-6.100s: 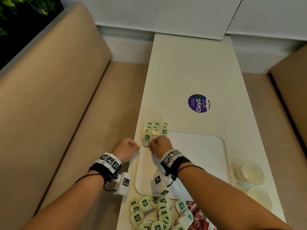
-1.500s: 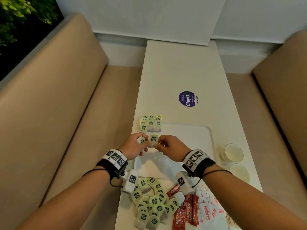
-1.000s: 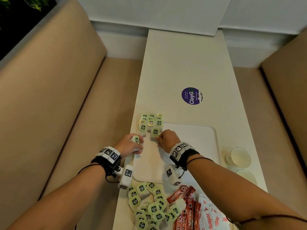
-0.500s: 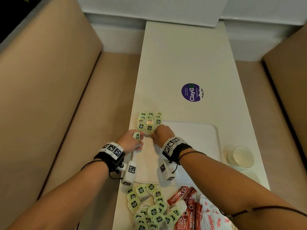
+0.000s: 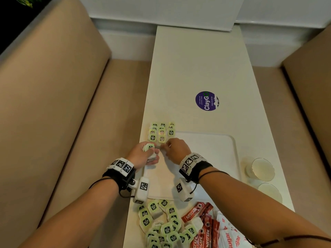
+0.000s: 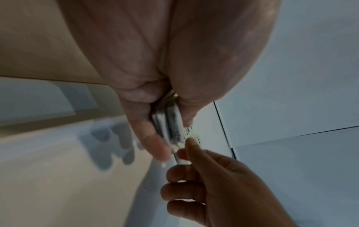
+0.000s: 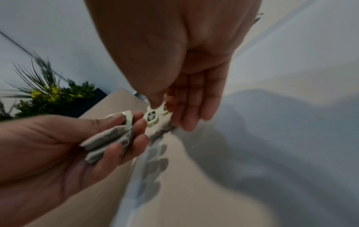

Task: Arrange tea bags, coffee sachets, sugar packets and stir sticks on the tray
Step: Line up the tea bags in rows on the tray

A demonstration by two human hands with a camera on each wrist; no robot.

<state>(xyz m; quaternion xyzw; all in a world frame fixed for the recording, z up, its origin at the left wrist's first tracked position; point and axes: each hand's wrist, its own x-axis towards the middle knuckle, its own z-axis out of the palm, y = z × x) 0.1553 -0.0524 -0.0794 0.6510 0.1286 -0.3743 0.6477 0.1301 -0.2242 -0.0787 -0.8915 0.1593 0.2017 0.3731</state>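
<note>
My left hand (image 5: 143, 154) grips a small stack of tea bags (image 7: 108, 141), fingers curled round them so the stack acts as a magazine close to the work. My right hand (image 5: 176, 149) pinches a single tea bag (image 7: 152, 118) by its green tag between thumb and forefinger, at the near end of the rows of tea bags (image 5: 161, 133) already laid at the tray's far left corner; holding by the tag lets me square it with its neighbours. The white tray (image 5: 215, 149) lies on the table (image 5: 197, 65), mostly bare, which I judge leaves room for the other goods. Loose tea bags (image 5: 161, 224) are heaped on the table at the tray's near edge, with the red coffee sachets (image 5: 202, 228) and white sugar packets (image 5: 229, 235) just beside them, none yet on the tray. I see no stir sticks. Two glass cups (image 5: 262, 169) stand to the right, apart from the tray. I judge the tea bag stage to be under way and the task well short of finished.
</note>
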